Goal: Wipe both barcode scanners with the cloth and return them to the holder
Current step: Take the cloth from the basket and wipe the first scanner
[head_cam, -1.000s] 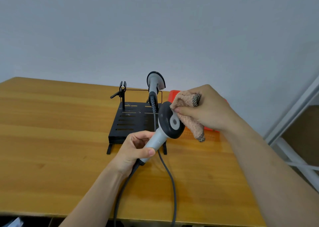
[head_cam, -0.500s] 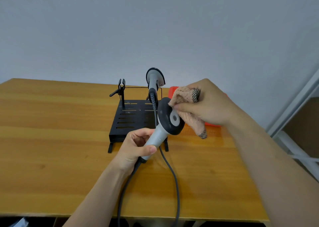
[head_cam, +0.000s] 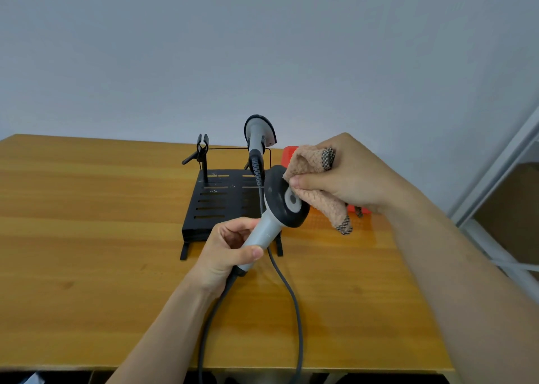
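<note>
My left hand (head_cam: 226,252) grips the grey handle of a barcode scanner (head_cam: 281,205), lifted above the table with its black round head tilted up to the right. My right hand (head_cam: 347,176) holds a bunched beige cloth (head_cam: 320,197) and presses it against the right side of that head. A second grey scanner (head_cam: 258,134) stands upright in the right clip of the black slotted holder (head_cam: 217,205). The holder's left clip (head_cam: 202,147) holds nothing. The held scanner's dark cable (head_cam: 291,302) loops down over the table's front edge.
The wooden table (head_cam: 87,237) carries a red-orange mat (head_cam: 376,229) behind my right hand, partly hidden. A pale wall rises behind the table. White shelf framing (head_cam: 495,237) stands past the table's right edge.
The cloth and my right hand have shifted slightly along the scanner head's right side. The scanner sits a little higher in view. The left hand's grip is unchanged.
</note>
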